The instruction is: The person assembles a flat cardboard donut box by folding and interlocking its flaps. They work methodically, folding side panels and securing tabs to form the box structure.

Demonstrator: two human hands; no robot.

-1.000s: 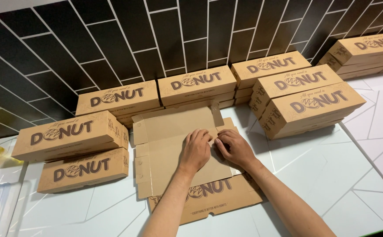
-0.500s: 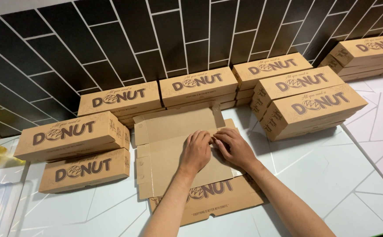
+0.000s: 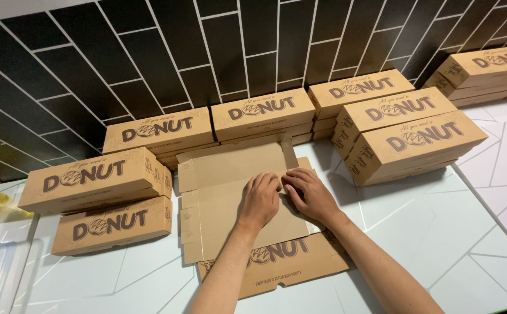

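Now a flat, unfolded brown cardboard box blank (image 3: 224, 203) lies on the white counter (image 3: 416, 232), in the middle, in front of the black tiled wall (image 3: 149, 52). Its plain inner side faces up, with creased fold lines and small side flaps at the left edge; one long flap at the far side is standing slightly up. At the near edge, a printed lid panel (image 3: 276, 261) with dark brown lettering lies flat toward the person. The left hand (image 3: 259, 199) rests palm down on the middle of the blank, with fingers held together and pressing on the cardboard. The right hand (image 3: 311, 192) is just beside it, touching it, with bent fingers on the right part of the blank near a fold; whether it pinches a flap I cannot tell. Closed brown cardboard boxes (image 3: 96, 177) of the same kind stand in stacks to the left, along the wall and to the right (image 3: 416, 142).
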